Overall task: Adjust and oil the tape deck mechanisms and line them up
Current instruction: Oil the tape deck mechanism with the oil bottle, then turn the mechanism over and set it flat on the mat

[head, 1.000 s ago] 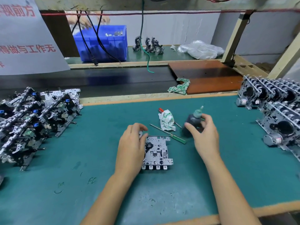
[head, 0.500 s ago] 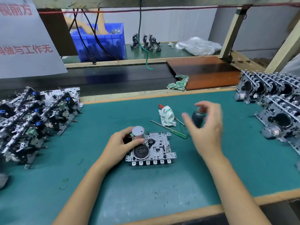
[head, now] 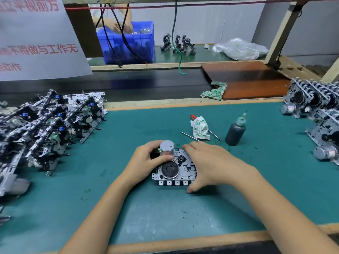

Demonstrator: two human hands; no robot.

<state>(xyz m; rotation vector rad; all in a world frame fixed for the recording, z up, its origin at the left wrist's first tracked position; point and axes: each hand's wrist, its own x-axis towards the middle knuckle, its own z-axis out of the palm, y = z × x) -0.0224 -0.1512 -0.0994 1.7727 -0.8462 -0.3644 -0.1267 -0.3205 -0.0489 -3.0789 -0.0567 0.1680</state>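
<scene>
A tape deck mechanism (head: 176, 168) lies flat in the middle of the green mat, with its black flywheel and silver motor facing up. My left hand (head: 146, 162) grips its left end, the fingers curled round the motor. My right hand (head: 211, 165) covers its right end, fingers over the far edge and thumb at the near edge. A dark oil bottle (head: 235, 132) with a thin nozzle stands free on the mat behind my right hand.
Several mechanisms (head: 47, 129) are lined up at the left and more mechanisms (head: 319, 116) at the right. A wrapped screwdriver (head: 200, 126) and a thin tool (head: 189, 136) lie behind the deck. Across the conveyor, another person's hands (head: 119, 24) reach into a blue bin (head: 128, 43).
The mechanism was flipped so the flywheel and motor face up. My right hand set the oil bottle down on the mat and came onto the mechanism's right end.
</scene>
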